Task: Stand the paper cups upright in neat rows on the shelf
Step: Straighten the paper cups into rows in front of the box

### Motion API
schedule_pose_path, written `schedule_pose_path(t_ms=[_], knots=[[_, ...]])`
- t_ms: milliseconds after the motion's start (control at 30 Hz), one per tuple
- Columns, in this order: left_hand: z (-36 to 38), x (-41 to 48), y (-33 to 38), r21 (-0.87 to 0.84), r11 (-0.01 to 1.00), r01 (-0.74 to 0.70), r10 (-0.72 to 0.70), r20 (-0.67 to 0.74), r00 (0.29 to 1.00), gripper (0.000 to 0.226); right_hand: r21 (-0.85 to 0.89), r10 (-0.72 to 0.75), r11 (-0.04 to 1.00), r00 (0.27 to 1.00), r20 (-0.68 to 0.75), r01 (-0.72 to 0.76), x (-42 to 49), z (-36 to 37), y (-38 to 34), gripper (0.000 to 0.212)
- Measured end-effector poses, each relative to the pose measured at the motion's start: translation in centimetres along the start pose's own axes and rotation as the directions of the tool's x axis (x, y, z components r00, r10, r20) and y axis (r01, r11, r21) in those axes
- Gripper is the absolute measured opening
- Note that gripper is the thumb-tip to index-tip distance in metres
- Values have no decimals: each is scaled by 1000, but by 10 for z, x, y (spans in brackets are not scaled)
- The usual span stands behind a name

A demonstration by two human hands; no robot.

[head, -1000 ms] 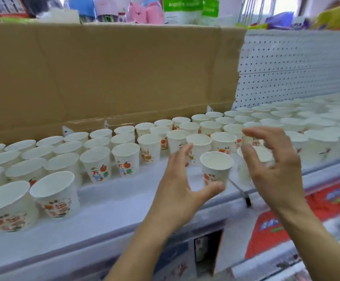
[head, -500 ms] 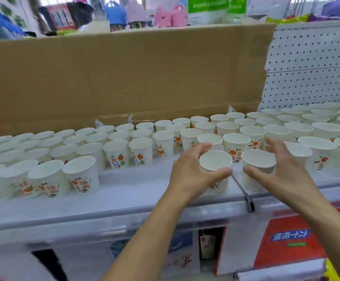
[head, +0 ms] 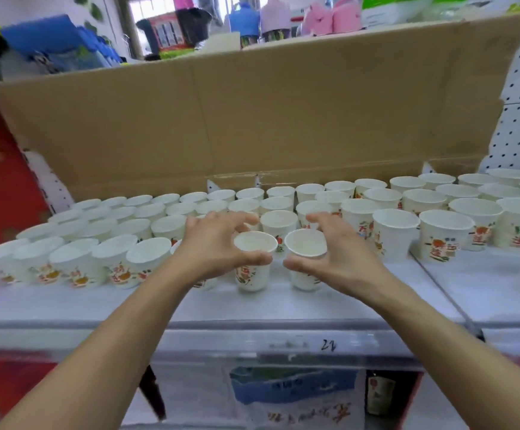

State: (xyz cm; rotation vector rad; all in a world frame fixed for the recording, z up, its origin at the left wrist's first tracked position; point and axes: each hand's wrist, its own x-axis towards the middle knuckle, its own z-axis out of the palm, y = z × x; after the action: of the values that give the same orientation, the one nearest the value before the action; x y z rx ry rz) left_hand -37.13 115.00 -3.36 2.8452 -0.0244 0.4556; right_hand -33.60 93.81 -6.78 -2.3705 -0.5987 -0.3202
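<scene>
Evidently both grips are taken up. The left hand [head: 218, 248] is cupped round the left front cup [head: 255, 243], with its thumb lying across the near wall just under the rim and its fingers arched over the far side. The right hand [head: 342, 254] mirrors this on the right front cup [head: 305, 245]. Each grip is about as wide as a cup mouth. Whether the far fingers actually press the rims cannot be told from this angle.

The two cups stand upright on the shelf [head: 252, 308], side by side and just apart. They sit a little forward of the paper cups [head: 395, 226] that already fill the shelf in several rows, mouths up. The nearest row runs in from the left and disappears behind the left wrist, then picks up again beside the right hand. The pair appears to be filling a gap in that row. Behind the rows rises a cardboard wall [head: 283, 119], with pegboard [head: 519, 135] to its right.

The step in hand looks like setting and squaring this pair into the front row, and most of the shelf seems done already. The next move probably calls for a small push back until both rims line up with the neighbours on either side. After that the fingers should open gently and lift straight off. Paper cups are light, so a dragging thumb could tip one or knock the row behind.
</scene>
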Motion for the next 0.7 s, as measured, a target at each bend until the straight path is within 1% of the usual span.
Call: schedule_pose_path(t_ms=[33,100,167,200,300,367,433,533,633,700], knots=[[-1,1,-2,28,1000,-9,9,16,1000,71,-26,-2,1000,999,33,3,2,3,-1,88],[-3,2,-5,63,998,-27,24,50,998,78,-20,-13,1000,996,84,15,2,2,0,94],[-7,3,-9,16,1000,-24,23,74,997,89,43,-31,999,993,113,27,1,-7,3,95],[-9,4,-11,-24,999,-23,25,84,996,90,90,-43,995,990,132,31,2,-11,6,92],[-13,6,-11,-71,997,-38,47,133,990,80,183,-70,983,980,186,35,11,-19,12,81],[-14,7,-9,-81,996,-43,54,147,988,74,182,-84,982,974,209,45,16,-19,13,71],[-15,8,-9,-82,996,-47,58,144,988,71,172,-90,983,978,189,57,19,-14,12,65],[-15,11,-13,-11,998,-57,58,128,990,70,113,-66,992,992,104,54,18,-6,5,67],[-15,14,-17,86,994,-64,55,108,993,73,-51,-6,999,999,53,9,16,2,-9,72],[-16,14,-19,119,991,-64,52,98,994,76,-170,15,985,1000,27,-10,15,8,-17,74]])
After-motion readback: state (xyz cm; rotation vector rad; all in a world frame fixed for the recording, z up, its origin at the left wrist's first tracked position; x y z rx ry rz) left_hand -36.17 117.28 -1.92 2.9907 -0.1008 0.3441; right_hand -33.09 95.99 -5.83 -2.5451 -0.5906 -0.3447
